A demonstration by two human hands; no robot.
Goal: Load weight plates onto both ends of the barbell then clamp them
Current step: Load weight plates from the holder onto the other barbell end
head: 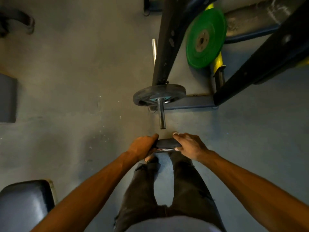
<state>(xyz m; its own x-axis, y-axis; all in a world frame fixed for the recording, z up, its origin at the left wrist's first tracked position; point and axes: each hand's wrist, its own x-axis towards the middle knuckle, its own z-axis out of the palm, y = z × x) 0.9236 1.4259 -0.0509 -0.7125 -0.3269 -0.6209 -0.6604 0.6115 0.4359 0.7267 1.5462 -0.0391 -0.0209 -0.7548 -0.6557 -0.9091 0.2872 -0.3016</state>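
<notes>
A small dark weight plate [167, 142] is held edge-on between both hands, just in front of my legs. My left hand [142, 146] grips its left rim and my right hand [189, 144] grips its right rim. A short way beyond it, the steel barbell sleeve [161, 115] points toward me with its end bare. One larger dark plate [158, 93] sits on that sleeve, up against the rack. The held plate is apart from the sleeve tip.
A dark rack upright [167, 41] rises behind the loaded plate, with a blue base beam [189, 102] on the floor. A green bumper plate [205, 37] hangs on a yellow peg at right. A padded bench [25, 203] stands at lower left.
</notes>
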